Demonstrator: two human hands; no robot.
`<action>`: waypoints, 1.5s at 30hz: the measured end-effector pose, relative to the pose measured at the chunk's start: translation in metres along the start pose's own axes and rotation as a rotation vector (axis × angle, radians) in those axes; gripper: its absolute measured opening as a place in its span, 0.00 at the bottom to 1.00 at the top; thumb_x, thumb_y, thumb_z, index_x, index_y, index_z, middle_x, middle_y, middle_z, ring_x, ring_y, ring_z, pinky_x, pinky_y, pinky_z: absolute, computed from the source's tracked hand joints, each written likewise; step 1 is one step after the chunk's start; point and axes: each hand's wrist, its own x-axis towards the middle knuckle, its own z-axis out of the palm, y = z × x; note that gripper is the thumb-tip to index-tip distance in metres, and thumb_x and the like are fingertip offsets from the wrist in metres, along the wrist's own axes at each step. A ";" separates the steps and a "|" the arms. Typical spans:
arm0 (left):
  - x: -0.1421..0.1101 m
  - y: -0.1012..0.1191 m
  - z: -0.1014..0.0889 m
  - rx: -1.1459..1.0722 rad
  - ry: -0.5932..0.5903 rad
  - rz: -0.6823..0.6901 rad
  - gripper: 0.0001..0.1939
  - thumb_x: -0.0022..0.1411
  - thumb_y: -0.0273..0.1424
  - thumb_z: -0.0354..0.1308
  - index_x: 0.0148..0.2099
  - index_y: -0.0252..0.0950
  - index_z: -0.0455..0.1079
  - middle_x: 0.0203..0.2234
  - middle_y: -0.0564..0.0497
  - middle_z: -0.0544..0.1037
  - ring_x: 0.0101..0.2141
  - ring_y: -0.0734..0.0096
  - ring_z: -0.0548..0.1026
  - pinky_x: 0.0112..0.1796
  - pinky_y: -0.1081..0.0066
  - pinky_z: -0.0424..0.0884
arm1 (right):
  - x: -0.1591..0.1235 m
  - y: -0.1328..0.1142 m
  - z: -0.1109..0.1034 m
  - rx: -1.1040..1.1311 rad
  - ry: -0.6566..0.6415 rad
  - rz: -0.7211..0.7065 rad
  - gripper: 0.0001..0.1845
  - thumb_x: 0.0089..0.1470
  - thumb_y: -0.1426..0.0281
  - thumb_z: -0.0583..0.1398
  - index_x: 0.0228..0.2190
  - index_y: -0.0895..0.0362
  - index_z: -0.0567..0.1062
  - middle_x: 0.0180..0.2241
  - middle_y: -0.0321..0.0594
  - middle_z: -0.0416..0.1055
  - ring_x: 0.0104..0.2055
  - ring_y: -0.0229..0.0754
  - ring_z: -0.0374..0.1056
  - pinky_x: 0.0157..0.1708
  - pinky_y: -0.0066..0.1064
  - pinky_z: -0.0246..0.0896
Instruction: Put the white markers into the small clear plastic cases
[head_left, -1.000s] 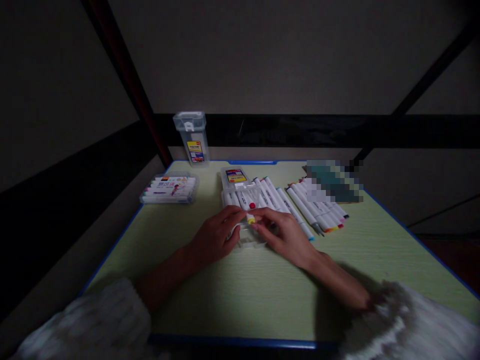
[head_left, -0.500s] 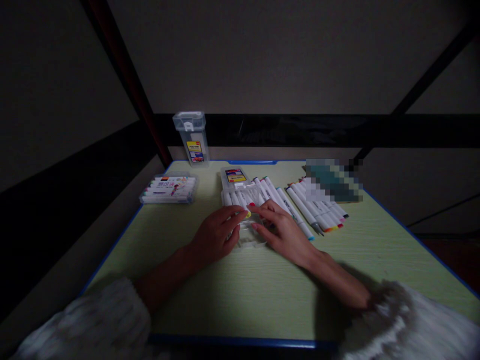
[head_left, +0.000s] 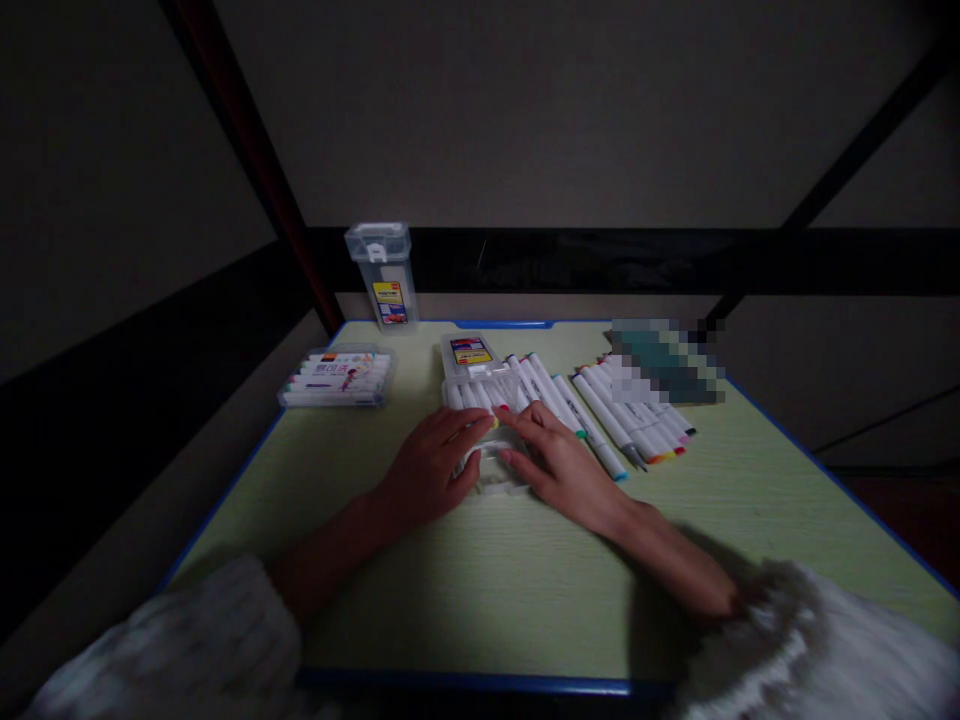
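A clear plastic marker case (head_left: pixel 471 358) lies in the middle of the table with white markers (head_left: pixel 469 396) in it, and its open end (head_left: pixel 504 488) faces me. My left hand (head_left: pixel 429 462) reaches over the case's left side, fingers stretched out, fingertips by a yellow-ended marker. From the right, my right hand (head_left: pixel 571 468) rests its index fingertip near a red marker end (head_left: pixel 502 411), thumb held apart below. Both hands look open, without a grip on any marker. The fingers partly hide the case and the marker ends.
Loose white markers (head_left: pixel 589 428) lie right of the case, beside another group of markers (head_left: pixel 628 408). A pixelated green item (head_left: pixel 664 360) sits behind them. A packed marker box (head_left: pixel 337 378) lies at left. An upright clear case (head_left: pixel 384 280) stands at the back left.
Both hands stay almost in place over the case. The fingers shift only slightly, and the markers and cases look unmoved.
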 end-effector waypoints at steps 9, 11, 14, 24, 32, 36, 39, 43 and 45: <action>0.000 0.000 0.001 0.006 -0.009 -0.011 0.18 0.59 0.25 0.48 0.52 0.31 0.63 0.45 0.41 0.73 0.43 0.62 0.72 0.44 0.60 0.70 | 0.000 -0.002 0.000 0.006 0.006 -0.025 0.24 0.56 0.72 0.53 0.55 0.58 0.61 0.36 0.43 0.62 0.40 0.45 0.62 0.43 0.42 0.62; 0.000 0.000 0.001 0.006 -0.011 -0.016 0.18 0.59 0.25 0.48 0.52 0.30 0.63 0.46 0.41 0.73 0.43 0.61 0.72 0.44 0.60 0.70 | 0.000 -0.002 -0.001 0.006 0.003 -0.026 0.24 0.57 0.72 0.53 0.55 0.59 0.62 0.36 0.44 0.62 0.40 0.45 0.62 0.42 0.42 0.62; 0.000 0.000 0.000 0.004 -0.026 -0.022 0.19 0.60 0.26 0.48 0.53 0.30 0.63 0.47 0.40 0.73 0.45 0.60 0.71 0.46 0.59 0.69 | 0.000 -0.001 -0.001 0.000 0.016 -0.036 0.24 0.56 0.71 0.53 0.55 0.57 0.62 0.36 0.43 0.63 0.40 0.46 0.63 0.41 0.42 0.62; -0.001 0.000 0.000 0.029 -0.080 -0.039 0.22 0.60 0.27 0.48 0.57 0.28 0.58 0.49 0.38 0.71 0.46 0.57 0.71 0.46 0.57 0.69 | 0.000 0.001 0.000 -0.021 -0.008 -0.031 0.24 0.56 0.72 0.53 0.55 0.58 0.60 0.37 0.44 0.61 0.40 0.45 0.62 0.43 0.42 0.61; -0.002 0.000 -0.003 0.024 0.056 -0.065 0.20 0.59 0.26 0.49 0.54 0.35 0.61 0.41 0.44 0.74 0.41 0.64 0.73 0.42 0.64 0.71 | -0.001 0.001 0.001 -0.036 0.006 -0.037 0.25 0.56 0.71 0.53 0.56 0.57 0.60 0.38 0.44 0.63 0.41 0.46 0.63 0.42 0.42 0.63; -0.003 -0.002 -0.002 0.008 0.079 -0.014 0.16 0.59 0.26 0.49 0.51 0.34 0.63 0.38 0.44 0.75 0.39 0.67 0.73 0.39 0.67 0.72 | -0.001 0.001 0.000 -0.045 -0.004 -0.040 0.25 0.56 0.72 0.53 0.56 0.57 0.59 0.37 0.44 0.63 0.41 0.46 0.63 0.42 0.42 0.62; -0.003 -0.003 -0.004 0.004 0.041 0.142 0.11 0.59 0.26 0.49 0.44 0.31 0.65 0.33 0.45 0.75 0.34 0.68 0.73 0.36 0.69 0.72 | -0.001 0.001 -0.001 -0.057 -0.027 -0.036 0.25 0.56 0.72 0.52 0.56 0.60 0.58 0.38 0.45 0.62 0.41 0.46 0.63 0.42 0.41 0.62; 0.000 -0.001 -0.007 -0.029 -0.077 0.297 0.07 0.59 0.27 0.49 0.37 0.31 0.66 0.28 0.46 0.74 0.30 0.68 0.71 0.34 0.69 0.71 | -0.001 0.001 -0.002 -0.048 0.006 -0.035 0.22 0.56 0.73 0.53 0.52 0.61 0.60 0.36 0.45 0.64 0.39 0.45 0.63 0.38 0.38 0.61; 0.000 0.000 -0.007 -0.036 -0.132 0.314 0.07 0.59 0.29 0.49 0.36 0.32 0.66 0.28 0.46 0.74 0.29 0.68 0.70 0.33 0.69 0.70 | -0.001 0.001 -0.002 -0.055 0.026 -0.040 0.14 0.55 0.73 0.53 0.45 0.61 0.64 0.34 0.44 0.65 0.36 0.44 0.63 0.35 0.36 0.60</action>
